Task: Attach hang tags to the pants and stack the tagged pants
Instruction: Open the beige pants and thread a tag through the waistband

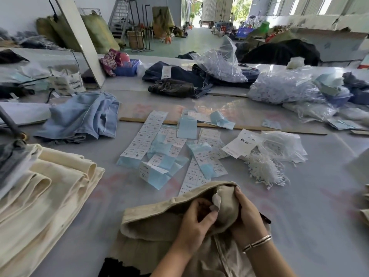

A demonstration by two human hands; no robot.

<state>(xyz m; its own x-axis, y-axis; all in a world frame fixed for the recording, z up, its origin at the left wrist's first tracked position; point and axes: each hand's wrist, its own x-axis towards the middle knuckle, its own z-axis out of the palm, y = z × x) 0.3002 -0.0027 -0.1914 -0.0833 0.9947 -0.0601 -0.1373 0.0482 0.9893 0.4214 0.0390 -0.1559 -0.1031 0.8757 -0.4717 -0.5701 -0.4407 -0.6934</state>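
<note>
on your left lies the stack of cream pants (46, 188). your left hand (196, 222) curls its fingers into the waistband of the khaki pants (159, 226) in front of you, by a white inner label (216, 199). your right hand (246, 212) grips bunched cloth. the fabric looks soft and floppy, so hold the firmer waistband. tags (153, 136) and white strings (265, 170) lie beyond.

Bare forearms, sleeveless in view; thin silver bangle (256, 243) around the right wrist.
</note>
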